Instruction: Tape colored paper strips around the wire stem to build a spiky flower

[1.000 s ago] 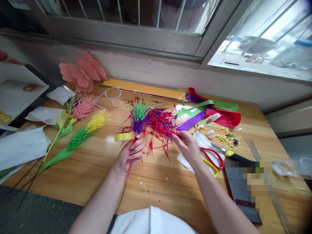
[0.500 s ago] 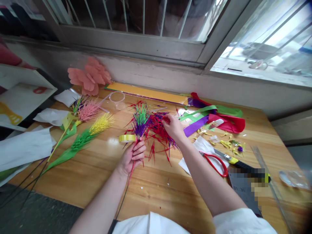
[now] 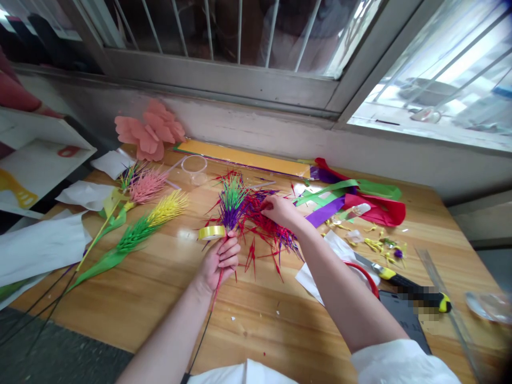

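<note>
My left hand (image 3: 221, 261) is closed around the thin dark stem of an artificial wheat ear (image 3: 232, 205), green at its tip and purple lower down. A roll of yellow tape (image 3: 212, 232) stands against the top of this hand, beside the base of the ear. To the right, my right hand (image 3: 278, 210) reaches over a pile of red and purple paper spikes (image 3: 267, 225), thumb and fingertips pinched together at the pile. Whatever is between those fingertips is too small to make out. Loose red spikes lie around the wheat ear.
Finished wheat ears in green-yellow (image 3: 138, 229) and pink (image 3: 148, 186) lie left, near white paper (image 3: 36, 250). A coral paper flower (image 3: 150, 130) stands behind. At right are coloured paper strips (image 3: 372, 205), red-handled scissors (image 3: 366, 274), a utility knife (image 3: 412, 285) and a clear ruler (image 3: 444, 298).
My right hand has shifted slightly left and down over the spike pile, and its forearm now covers more of the scissors. My left hand keeps its hold. The whole view has tilted slightly.
</note>
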{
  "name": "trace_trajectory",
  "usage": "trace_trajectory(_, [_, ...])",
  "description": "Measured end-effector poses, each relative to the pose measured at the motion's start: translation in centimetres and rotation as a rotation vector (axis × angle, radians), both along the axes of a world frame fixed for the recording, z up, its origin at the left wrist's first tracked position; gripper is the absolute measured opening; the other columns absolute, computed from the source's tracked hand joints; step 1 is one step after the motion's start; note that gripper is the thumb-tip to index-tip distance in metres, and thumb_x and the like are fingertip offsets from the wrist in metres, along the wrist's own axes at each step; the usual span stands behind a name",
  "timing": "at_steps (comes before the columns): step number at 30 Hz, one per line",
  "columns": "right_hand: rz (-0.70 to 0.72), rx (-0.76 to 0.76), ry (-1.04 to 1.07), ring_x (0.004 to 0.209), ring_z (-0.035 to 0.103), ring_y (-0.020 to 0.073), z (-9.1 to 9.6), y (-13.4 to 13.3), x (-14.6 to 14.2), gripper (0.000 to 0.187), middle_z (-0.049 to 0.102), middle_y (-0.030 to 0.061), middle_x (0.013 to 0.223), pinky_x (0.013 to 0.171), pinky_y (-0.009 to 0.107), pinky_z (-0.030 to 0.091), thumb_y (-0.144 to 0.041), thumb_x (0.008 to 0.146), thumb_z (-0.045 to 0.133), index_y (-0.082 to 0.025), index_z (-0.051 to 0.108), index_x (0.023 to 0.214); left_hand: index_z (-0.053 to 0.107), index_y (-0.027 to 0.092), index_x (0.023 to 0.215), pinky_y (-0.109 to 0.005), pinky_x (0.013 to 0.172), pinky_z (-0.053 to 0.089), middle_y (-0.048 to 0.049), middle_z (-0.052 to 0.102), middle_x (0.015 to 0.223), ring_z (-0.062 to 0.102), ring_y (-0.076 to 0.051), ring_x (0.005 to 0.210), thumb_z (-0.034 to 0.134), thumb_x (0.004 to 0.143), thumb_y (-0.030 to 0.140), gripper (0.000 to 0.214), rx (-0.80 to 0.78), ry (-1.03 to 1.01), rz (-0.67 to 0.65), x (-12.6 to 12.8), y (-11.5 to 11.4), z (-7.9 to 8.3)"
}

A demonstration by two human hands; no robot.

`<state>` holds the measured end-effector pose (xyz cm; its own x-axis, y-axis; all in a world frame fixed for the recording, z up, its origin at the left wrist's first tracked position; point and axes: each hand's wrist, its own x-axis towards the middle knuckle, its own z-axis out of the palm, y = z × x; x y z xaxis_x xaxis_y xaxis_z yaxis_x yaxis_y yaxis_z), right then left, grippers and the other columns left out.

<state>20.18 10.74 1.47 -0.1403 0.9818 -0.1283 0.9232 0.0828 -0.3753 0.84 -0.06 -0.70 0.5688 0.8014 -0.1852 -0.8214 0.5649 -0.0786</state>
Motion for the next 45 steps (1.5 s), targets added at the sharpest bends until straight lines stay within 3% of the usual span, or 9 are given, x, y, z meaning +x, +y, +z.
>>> trace_trajectory(5, [-0.057, 0.055, -0.065, 0.084, 0.06, 0.0186, 1.1, 0.5, 1.1, 0.024, 0.068, 0.0053, 0.092, 0.067, 0.026, 0.042, -0.025, 0.08, 0.047, -0.02, 0.063, 0.096, 0.047, 0.011, 0.083, -0.008, 0.032, 0.024, 0.0079, 0.034, 0.05, 0.036, -0.002, 0.039, 0.044, 0.088, 0.015, 0.007, 0.024, 0.027, -0.01, 0.1, 0.0, 0.0])
trace_trajectory(10, [0.005, 0.105, -0.131, 0.103, 0.05, 0.0248, 0.8, 1.7, 0.1, 0.03, 0.063, 0.0097, 0.105, 0.084, 0.031, 0.039, -0.021, 0.072, 0.056, -0.018, 0.063, 0.101, 0.048, 0.01, 0.084, -0.008, 0.032, 0.024, 0.0079, 0.034, 0.051, 0.037, -0.002, 0.04, 0.049, 0.086, 0.014, 0.004, 0.039, 0.052, 0.002, 0.1, -0.1, -0.3])
trace_trajectory(15, [-0.014, 0.114, -0.127, 0.106, 0.046, 0.0288, 0.4, 1.9, -0.4, 0.028, 0.06, 0.0155, 0.104, 0.088, 0.035, 0.036, -0.02, 0.072, 0.054, -0.013, 0.065, 0.097, 0.047, 0.012, 0.083, -0.008, 0.032, 0.024, 0.0082, 0.033, 0.051, 0.036, -0.002, 0.04, 0.049, 0.085, 0.013, 0.004, 0.025, 0.057, -0.001, 0.2, 0.0, -0.3])
trace_trajectory(19, [-0.066, 0.072, -0.038, 0.097, 0.051, 0.0272, 0.9, 1.6, 0.9, 0.018, 0.063, 0.012, 0.092, 0.081, 0.035, 0.04, -0.022, 0.068, 0.058, -0.015, 0.066, 0.082, 0.046, 0.014, 0.079, -0.008, 0.031, 0.023, 0.0086, 0.031, 0.049, 0.034, -0.002, 0.039, 0.049, 0.085, 0.012, 0.007, 0.019, 0.083, -0.01, 0.2, -0.1, 0.0])
trace_trajectory(23, [-0.072, -0.036, 0.16, 0.066, 0.057, 0.0173, 2.4, -0.3, 2.4, 0.015, 0.063, 0.0028, 0.069, 0.059, 0.027, 0.043, -0.03, 0.07, 0.057, -0.017, 0.063, 0.077, 0.045, 0.014, 0.078, -0.008, 0.031, 0.022, 0.009, 0.028, 0.048, 0.032, -0.002, 0.037, 0.051, 0.084, 0.016, 0.009, 0.029, 0.118, -0.031, 0.3, -0.3, 0.3])
trace_trajectory(29, [-0.017, -0.122, 0.412, 0.059, 0.055, 0.0109, 5.0, -3.6, 3.1, 0.019, 0.062, -0.0006, 0.068, 0.054, 0.022, 0.044, -0.037, 0.073, 0.057, -0.019, 0.059, 0.077, 0.045, 0.014, 0.077, -0.007, 0.03, 0.022, 0.0089, 0.027, 0.048, 0.032, -0.002, 0.036, 0.051, 0.085, 0.016, 0.01, 0.027, 0.127, -0.038, 0.5, -0.4, 0.7])
trace_trajectory(38, [-0.206, 0.029, 0.315, 0.06, 0.056, 0.0148, 0.6, -3.9, 4.5, 0.018, 0.064, 0.0024, 0.069, 0.053, 0.025, 0.04, -0.032, 0.073, 0.056, -0.017, 0.061, 0.081, 0.046, 0.014, 0.077, -0.008, 0.031, 0.023, 0.0092, 0.028, 0.048, 0.031, -0.002, 0.036, 0.052, 0.084, 0.016, 0.009, 0.039, 0.129, -0.037, 0.4, -0.4, 0.4])
trace_trajectory(42, [-0.248, 0.163, 0.275, 0.065, 0.057, 0.0151, 0.2, -5.2, 4.7, 0.019, 0.064, 0.0042, 0.076, 0.058, 0.026, 0.043, -0.031, 0.08, 0.048, -0.017, 0.057, 0.089, 0.046, 0.014, 0.077, -0.008, 0.03, 0.023, 0.0091, 0.028, 0.048, 0.032, -0.002, 0.036, 0.053, 0.083, 0.015, 0.009, 0.034, 0.122, -0.039, 0.4, -0.4, 0.5])
trace_trajectory(45, [-0.165, 0.219, 0.236, 0.067, 0.055, 0.0155, 0.3, -6.4, 4.1, 0.018, 0.062, 0.005, 0.079, 0.062, 0.027, 0.045, -0.028, 0.082, 0.045, -0.017, 0.056, 0.091, 0.046, 0.014, 0.077, -0.008, 0.03, 0.023, 0.009, 0.028, 0.048, 0.032, -0.002, 0.036, 0.052, 0.084, 0.016, 0.01, 0.034, 0.124, -0.045, 0.5, -0.4, 0.6])
